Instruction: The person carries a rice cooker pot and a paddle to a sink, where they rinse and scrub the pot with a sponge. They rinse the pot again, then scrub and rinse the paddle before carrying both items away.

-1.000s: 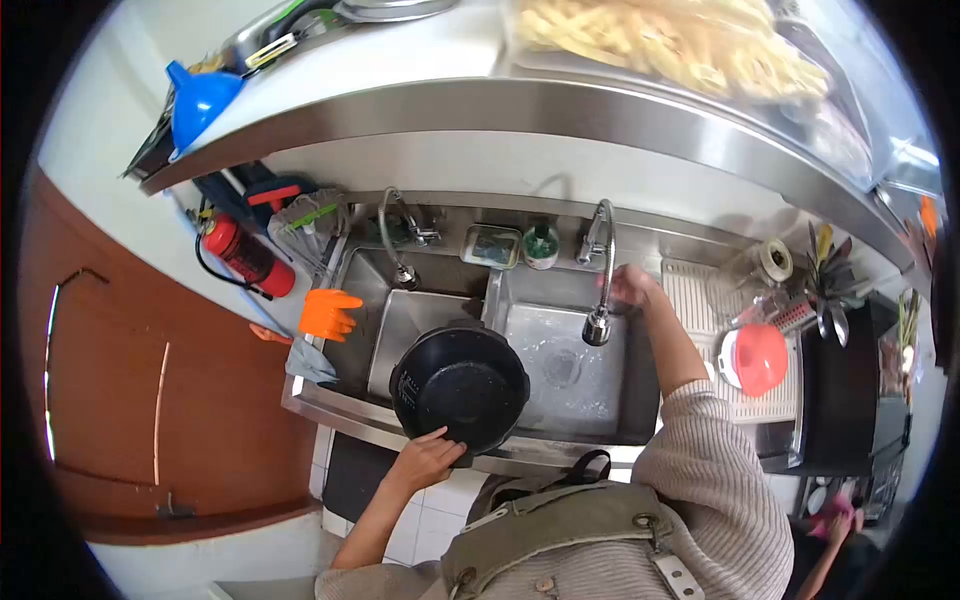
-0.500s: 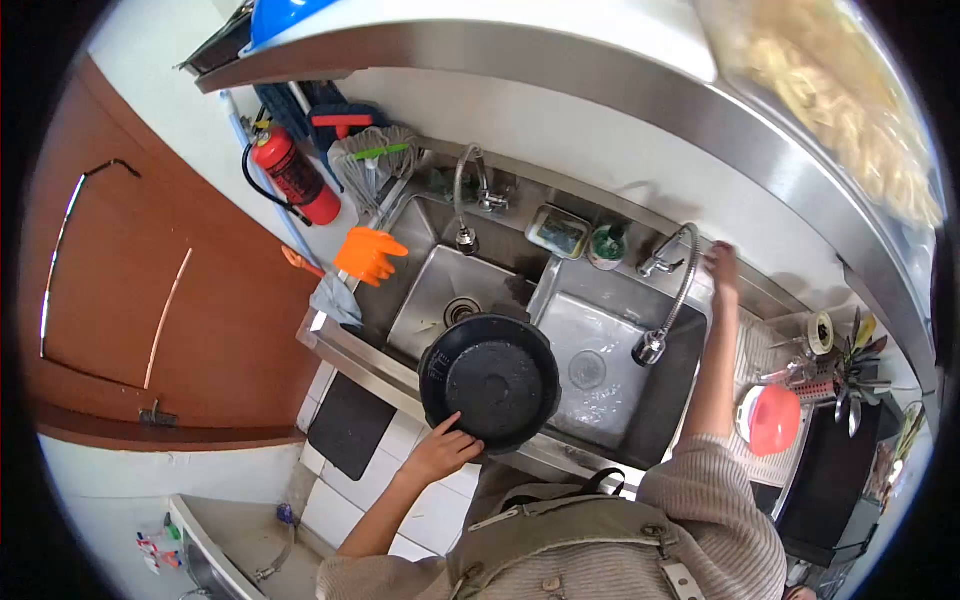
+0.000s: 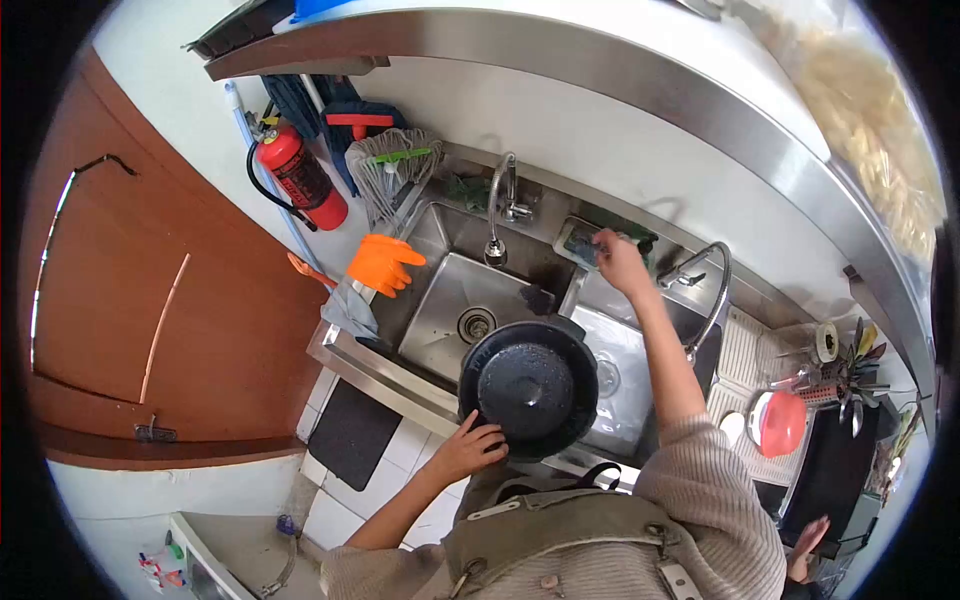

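Right hand (image 3: 617, 262) now at sponge tray (image 3: 579, 241)

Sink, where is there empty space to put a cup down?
The left basin floor is bare, between the orange glove and black pot. The white draining mat beside the red bowl is partly free. The back ledge by the right hand is crowded.

Steel double sink (image 3: 440, 312), black pot (image 3: 530, 385) on rim, orange glove (image 3: 382, 264)

Single head view, fisheye, facing steeply down, close; sink (image 3: 440, 310) beyond left hand (image 3: 470, 450) gripping pot (image 3: 538, 385), right hand (image 3: 618, 262) farther ahead.
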Tool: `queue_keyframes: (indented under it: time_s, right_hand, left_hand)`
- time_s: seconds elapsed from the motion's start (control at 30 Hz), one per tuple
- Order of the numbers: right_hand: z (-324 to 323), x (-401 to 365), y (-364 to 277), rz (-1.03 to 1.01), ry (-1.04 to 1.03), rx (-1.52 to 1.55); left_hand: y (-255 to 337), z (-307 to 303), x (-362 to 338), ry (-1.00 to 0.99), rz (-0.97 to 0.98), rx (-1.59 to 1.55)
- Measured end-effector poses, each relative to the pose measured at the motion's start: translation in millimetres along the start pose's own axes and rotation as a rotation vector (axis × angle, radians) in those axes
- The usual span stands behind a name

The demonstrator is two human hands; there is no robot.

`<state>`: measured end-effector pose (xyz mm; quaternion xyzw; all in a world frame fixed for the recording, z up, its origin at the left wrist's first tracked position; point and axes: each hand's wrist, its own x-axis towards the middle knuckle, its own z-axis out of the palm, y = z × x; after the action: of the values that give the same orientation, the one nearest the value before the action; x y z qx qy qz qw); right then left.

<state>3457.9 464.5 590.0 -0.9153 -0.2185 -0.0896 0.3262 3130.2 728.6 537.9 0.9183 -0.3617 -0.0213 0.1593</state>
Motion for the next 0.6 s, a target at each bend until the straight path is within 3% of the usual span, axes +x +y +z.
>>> queue_keyframes:
  time_s: [0.17, 0.23, 0.3, 0.43, 0.47, 0.6]
  right_hand:
    - [101.5, 35.7, 113.8, 0.038, -0.21, -0.376]
    - [107.1, 36.8, 100.7, 0.076, -0.267, -0.439]
    - [106.8, 41.3, 92.0, 0.26, -0.226, -0.547]
    - [105.1, 52.4, 86.9, 0.309, -0.319, -0.657]
    - [99.9, 57.3, 88.9, 0.379, -0.318, -0.609]
    - [56.5, 58.8, 47.4, 0.341, -0.198, -0.5]
  left_hand:
    - [-22.2, -4.1, -2.0, -0.008, -0.013, -0.05]
    - [-28.2, -11.0, -1.4, -0.005, 0.013, 0.016]
    - [-33.6, -8.7, -5.5, 0.012, 0.025, 0.02]
    - [-42.9, 0.2, -3.1, 0.096, 0.033, -0.078]
    - [-42.1, 0.4, -3.9, 0.093, 0.039, -0.1]
    - [-43.1, -2.0, -3.4, 0.134, 0.042, -0.139]
